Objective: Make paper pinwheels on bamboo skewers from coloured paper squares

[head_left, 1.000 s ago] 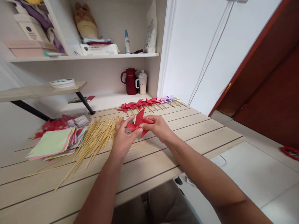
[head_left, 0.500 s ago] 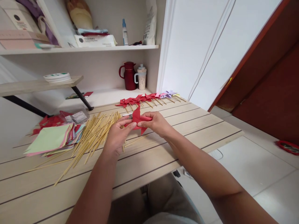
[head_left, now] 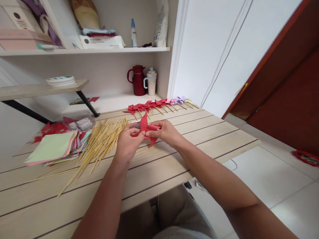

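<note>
As red paper pinwheel [head_left: 144, 123] sits between them, left grip [head_left: 128, 140] and right grip [head_left: 167, 132] clamp it, seemingly near centre.

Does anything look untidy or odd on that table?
Yes: the thin, straw-coloured sticks lie in a criss-crossed heap, some straying from it, and the stack of multicoloured square paper sheets beside them is askew, its edges uneven. The red folded-paper pinwheel being held shows no obvious damage.
</note>
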`<state>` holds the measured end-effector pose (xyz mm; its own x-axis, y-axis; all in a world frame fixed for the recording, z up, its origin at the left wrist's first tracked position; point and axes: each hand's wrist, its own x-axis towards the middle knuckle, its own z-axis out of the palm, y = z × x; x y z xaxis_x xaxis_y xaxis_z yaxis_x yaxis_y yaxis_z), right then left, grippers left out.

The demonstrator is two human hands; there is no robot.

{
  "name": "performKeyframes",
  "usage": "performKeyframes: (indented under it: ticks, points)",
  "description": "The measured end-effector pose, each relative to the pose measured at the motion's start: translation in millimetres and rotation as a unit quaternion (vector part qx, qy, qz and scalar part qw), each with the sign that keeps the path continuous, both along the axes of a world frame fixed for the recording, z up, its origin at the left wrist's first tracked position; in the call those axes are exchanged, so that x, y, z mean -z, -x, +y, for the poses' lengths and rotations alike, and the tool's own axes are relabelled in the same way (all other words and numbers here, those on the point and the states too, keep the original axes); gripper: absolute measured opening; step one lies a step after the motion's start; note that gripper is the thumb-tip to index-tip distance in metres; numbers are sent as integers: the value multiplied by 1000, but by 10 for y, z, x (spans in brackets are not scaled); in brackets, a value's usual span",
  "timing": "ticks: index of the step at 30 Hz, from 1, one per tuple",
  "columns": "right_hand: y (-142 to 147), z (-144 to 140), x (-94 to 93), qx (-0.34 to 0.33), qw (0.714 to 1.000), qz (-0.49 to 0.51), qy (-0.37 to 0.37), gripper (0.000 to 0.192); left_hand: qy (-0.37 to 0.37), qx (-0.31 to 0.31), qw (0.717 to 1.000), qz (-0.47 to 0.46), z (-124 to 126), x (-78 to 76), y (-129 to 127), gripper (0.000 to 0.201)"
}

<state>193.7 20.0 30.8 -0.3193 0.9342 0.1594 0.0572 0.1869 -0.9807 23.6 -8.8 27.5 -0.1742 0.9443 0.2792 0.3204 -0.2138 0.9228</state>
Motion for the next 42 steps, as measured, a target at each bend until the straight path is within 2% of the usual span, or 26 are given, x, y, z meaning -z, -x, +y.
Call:
performKeyframes:
  ticks: [7, 13, 17, 23, 28, 34, 37, 42]
  points:
    - [1, 41, 4, -61, 996, 66, -13, 34, 0, -34, 996, -85, 40, 40, 32, 12]
    - [-10, 38, -18, -24, 997, 55, -47, 44, 26, -47, 992, -114, 20, -19, 35, 14]
    - [-13, 58, 3, -19, 995, 95, -38, 54, 25, -53, 991, -118, 11, -15, 36, 16]
    - [-53, 97, 8, 58, 993, 102, -22, 60, 28, -47, 992, -116, -6, -17, 40, 13]
    - [-65, 71, -32, 63, 986, 112, -104, 47, 18, -67, 994, -79, 23, 13, 42, 12]
    - [-25, 55, -8, 53, 977, 28, -204, 40, -12, -75, 996, -42, 22, 12, 39, 13]
    - [-23, 64, -9, 52, 982, 69, -170, 43, 10, -64, 996, -65, -5, -23, 27, 13]
    - [-81, 142, -4, 110, 974, 192, -38, 33, 62, -43, 979, -188, 7, -19, 69, 20]
